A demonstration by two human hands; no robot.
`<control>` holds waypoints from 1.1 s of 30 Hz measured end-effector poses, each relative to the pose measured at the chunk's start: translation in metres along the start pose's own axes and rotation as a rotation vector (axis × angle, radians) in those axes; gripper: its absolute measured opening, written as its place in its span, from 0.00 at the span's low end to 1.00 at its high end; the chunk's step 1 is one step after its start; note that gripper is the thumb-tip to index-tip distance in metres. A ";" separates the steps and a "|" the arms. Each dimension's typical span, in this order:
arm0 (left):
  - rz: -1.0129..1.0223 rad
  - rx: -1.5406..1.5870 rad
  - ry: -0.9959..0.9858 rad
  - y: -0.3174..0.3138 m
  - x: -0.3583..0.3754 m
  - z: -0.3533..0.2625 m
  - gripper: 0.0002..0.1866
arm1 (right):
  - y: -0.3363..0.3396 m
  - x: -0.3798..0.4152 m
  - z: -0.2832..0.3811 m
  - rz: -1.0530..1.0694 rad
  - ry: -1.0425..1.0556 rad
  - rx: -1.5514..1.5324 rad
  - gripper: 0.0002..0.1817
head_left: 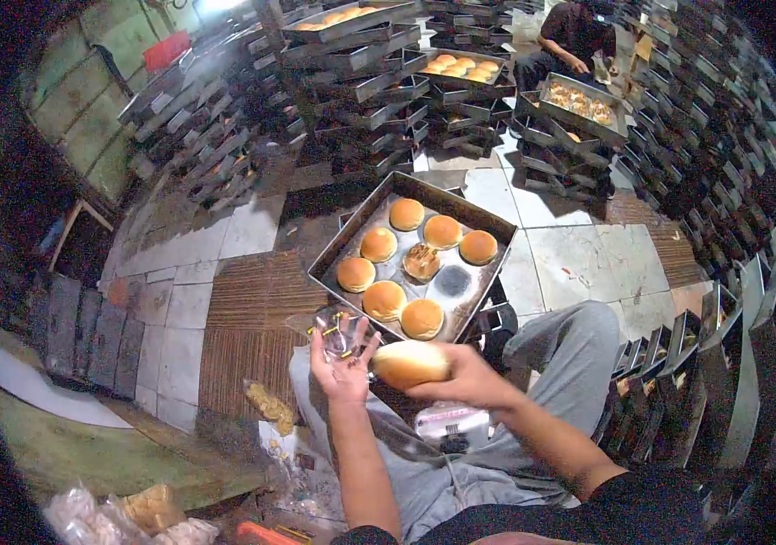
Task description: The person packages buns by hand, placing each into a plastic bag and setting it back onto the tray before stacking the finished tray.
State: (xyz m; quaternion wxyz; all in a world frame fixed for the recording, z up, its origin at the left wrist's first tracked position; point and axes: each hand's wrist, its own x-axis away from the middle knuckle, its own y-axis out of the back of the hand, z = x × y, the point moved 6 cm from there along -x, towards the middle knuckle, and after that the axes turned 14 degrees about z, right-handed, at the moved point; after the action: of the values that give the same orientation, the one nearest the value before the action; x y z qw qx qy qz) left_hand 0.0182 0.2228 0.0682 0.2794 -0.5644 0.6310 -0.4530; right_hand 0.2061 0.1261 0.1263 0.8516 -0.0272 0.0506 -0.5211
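In the head view, a round golden bun (pixel 410 365) is gripped by my right hand (pixel 471 380), its pale side showing and slightly blurred. My left hand (pixel 341 368), palm up with fingers spread, holds a clear plastic bag (pixel 344 332) with yellow marks close to the bun. Just beyond both hands, a dark square metal tray (pixel 322 271) carries several glossy buns (pixel 384 300). A bun with a rough brown topping (pixel 421 262) sits in its middle, beside a dark round spot on the tray floor.
Tall stacks of metal trays (pixel 351 86) stand ahead, with more along the right. A co-worker (pixel 578 41) sits at the back by a tray of topped buns (pixel 578 100). Packed plastic bags (pixel 120 518) lie lower left; a white package (pixel 451 422) rests between my legs.
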 end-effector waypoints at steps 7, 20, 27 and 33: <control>0.221 -0.031 -0.019 -0.023 0.007 0.023 0.29 | -0.042 -0.013 0.027 -0.084 0.346 0.973 0.29; 0.043 -0.046 0.085 0.027 -0.009 0.043 0.34 | -0.042 -0.061 -0.004 0.005 -0.098 0.541 0.17; 0.401 -0.220 -0.149 -0.016 0.018 0.018 0.36 | -0.030 -0.009 -0.008 0.603 -0.232 -0.427 0.13; 0.002 -0.104 -0.121 -0.007 0.050 0.021 0.33 | -0.037 -0.006 0.001 0.231 -0.139 -0.029 0.12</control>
State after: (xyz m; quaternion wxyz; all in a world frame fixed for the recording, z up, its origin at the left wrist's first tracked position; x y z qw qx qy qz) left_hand 0.0289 0.1693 0.0736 0.2881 -0.6038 0.6362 -0.3844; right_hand 0.1708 0.1150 0.1310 0.9068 -0.0697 0.0016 -0.4158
